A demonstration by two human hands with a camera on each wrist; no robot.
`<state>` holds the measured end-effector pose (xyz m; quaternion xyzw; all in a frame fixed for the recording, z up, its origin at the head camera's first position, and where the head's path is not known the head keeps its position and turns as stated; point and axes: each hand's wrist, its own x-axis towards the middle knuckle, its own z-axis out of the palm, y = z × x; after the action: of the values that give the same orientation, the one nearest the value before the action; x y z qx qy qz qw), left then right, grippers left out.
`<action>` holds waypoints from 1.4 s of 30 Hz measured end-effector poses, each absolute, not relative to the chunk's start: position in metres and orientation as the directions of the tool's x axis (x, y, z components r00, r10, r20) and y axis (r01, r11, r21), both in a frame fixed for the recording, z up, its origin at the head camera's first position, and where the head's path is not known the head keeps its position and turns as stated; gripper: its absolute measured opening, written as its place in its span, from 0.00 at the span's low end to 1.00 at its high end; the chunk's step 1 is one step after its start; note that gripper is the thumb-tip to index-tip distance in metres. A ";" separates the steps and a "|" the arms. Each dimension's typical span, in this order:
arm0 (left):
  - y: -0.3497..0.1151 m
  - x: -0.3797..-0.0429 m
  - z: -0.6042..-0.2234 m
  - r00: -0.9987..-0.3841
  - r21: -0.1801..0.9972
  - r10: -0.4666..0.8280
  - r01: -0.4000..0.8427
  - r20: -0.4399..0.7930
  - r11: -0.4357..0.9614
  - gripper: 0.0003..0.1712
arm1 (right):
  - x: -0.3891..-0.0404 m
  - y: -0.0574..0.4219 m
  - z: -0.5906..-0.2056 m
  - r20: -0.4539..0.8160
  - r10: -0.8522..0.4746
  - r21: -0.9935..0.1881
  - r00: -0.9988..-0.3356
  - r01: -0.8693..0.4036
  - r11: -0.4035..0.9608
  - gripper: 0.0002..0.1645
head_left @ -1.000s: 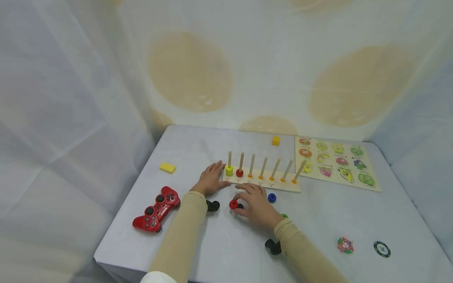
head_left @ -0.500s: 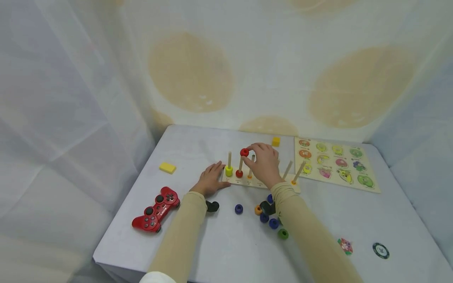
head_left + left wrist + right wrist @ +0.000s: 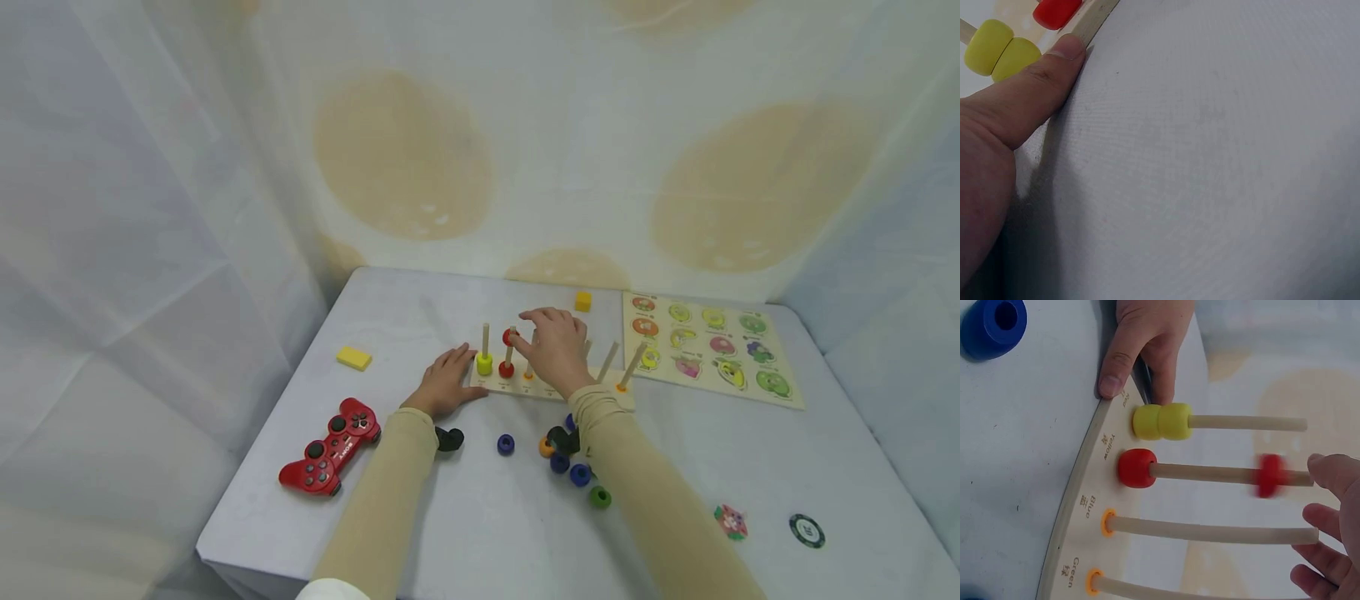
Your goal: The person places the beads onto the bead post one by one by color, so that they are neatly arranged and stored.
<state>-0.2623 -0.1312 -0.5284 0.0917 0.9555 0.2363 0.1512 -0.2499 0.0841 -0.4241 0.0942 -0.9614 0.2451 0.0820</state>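
A wooden peg board [image 3: 1079, 500] lies in front of me, with a row of upright pegs. My left hand [image 3: 444, 385] rests at its left end, fingers straight and spread, thumb on the front edge. Two yellow beads [image 3: 1161, 422] are stacked on the first peg. On the second peg, one red bead [image 3: 1137, 467] sits at the base, and another red bead [image 3: 1269, 475], blurred, is threaded near the top. My right hand [image 3: 557, 346] is beside that peg's tip, its fingers parted and apart from the upper bead. It hides some of the middle pegs in the head view.
Loose blue beads [image 3: 581, 475], an orange bead [image 3: 547, 447] and a green bead [image 3: 600, 497] lie near my right forearm. A red game controller [image 3: 330, 447] is at left, a fruit puzzle board [image 3: 787, 398] at back right. Yellow blocks [image 3: 354, 358], a flower piece [image 3: 731, 522] and a chip [image 3: 807, 530] lie about.
My right hand picked up a red bead from the table, carried it up to the second peg and let go; the bead now sits lower on that peg. My left hand stayed put.
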 end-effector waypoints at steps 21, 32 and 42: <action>-0.139 -0.270 -0.520 -0.934 0.457 0.247 0.108 -0.257 0.883 0.52 | -0.186 0.158 -0.475 0.253 -0.294 -0.475 -0.922 -0.383 0.792 0.16; -0.145 -0.272 -0.525 -0.936 0.448 0.246 0.113 -0.253 0.887 0.53 | -0.164 0.125 -0.515 0.126 -0.441 -0.429 -0.889 -0.449 0.783 0.25; -0.140 -0.261 -0.519 -0.932 0.457 0.246 0.103 -0.266 0.884 0.52 | -0.156 0.086 -0.519 0.145 -0.437 -0.323 -0.888 -0.460 0.827 0.18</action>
<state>-0.2609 -0.1398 -0.5191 0.0911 0.9572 0.2235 0.1601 -0.1557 0.0864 -0.5189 0.2349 -0.9552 0.1773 0.0325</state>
